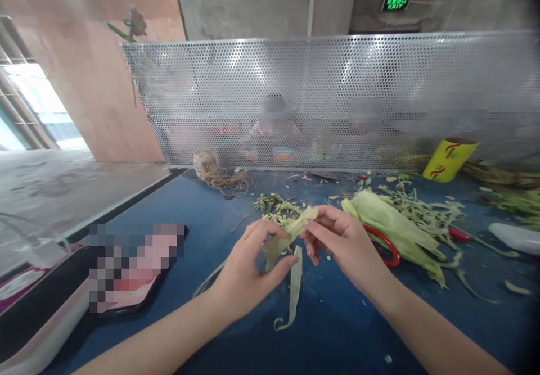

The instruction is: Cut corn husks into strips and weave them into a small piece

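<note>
A pale green piece of corn husk [300, 224] stretches between my hands above the blue table. My right hand [337, 231] pinches its upper end between thumb and fingers. Curled around the lower end is my left hand [248, 265], thumb and fingers bent about it. Below them a narrow husk strip [295, 290] hangs or lies over the table; I cannot tell which. Just beyond my fingers is a small pile of green braided or knotted bits [280, 203]. Right of my right hand, larger husk leaves [388, 223] lie partly over red-handled scissors [390, 254], whose blades are hidden.
A phone [147, 268] and a dark, pale-rimmed container [46, 307] are at left. Twine [223, 179] lies by the perforated metal screen [261, 77]; people show blurred behind it. A yellow tape roll [449, 161] and a white object [514, 237] are at right.
</note>
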A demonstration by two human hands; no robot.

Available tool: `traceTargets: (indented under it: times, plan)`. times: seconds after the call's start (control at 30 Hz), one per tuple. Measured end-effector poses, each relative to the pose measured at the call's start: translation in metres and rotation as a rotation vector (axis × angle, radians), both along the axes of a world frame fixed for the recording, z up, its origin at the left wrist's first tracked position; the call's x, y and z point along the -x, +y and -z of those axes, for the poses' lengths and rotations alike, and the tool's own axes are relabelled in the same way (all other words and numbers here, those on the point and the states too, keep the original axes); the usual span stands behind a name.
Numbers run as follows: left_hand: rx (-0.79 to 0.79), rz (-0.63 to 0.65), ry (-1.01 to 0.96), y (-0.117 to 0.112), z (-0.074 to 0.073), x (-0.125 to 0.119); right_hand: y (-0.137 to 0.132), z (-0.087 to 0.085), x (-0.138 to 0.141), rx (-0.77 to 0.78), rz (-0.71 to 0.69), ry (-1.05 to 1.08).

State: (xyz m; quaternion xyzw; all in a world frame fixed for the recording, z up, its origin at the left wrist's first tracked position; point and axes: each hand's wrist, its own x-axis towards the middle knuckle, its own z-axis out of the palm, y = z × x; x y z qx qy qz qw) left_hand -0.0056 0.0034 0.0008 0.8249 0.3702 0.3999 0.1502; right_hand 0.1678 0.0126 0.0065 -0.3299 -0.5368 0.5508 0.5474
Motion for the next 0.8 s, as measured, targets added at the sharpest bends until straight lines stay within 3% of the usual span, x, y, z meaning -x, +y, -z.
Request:
traceTargets:
  times: [0.1,0.27,0.53,0.67,0.73,0.8]
  plan:
    - [0.033,-0.095,0.020,0.000,0.004,-0.002,-0.002,0.001,0.001,-0.032,-0.020,-0.036]
    - [0.211,-0.071,-0.099,0.002,0.006,-0.003,-0.002,0.003,0.000,-0.064,-0.063,-0.096]
    - [0.728,0.233,-0.385,0.000,0.002,-0.010,-0.002,0.006,0.000,-0.124,0.012,-0.234]
    - [0.776,0.279,-0.383,0.001,-0.002,-0.011,-0.001,0.005,-0.001,-0.126,0.016,-0.274]
    - [0.749,0.235,-0.391,0.005,-0.006,-0.008,0.000,0.004,-0.004,-0.112,0.009,-0.300]
    - [0.681,0.132,-0.401,0.012,-0.009,-0.003,0.002,0.006,-0.008,-0.116,0.081,-0.483]
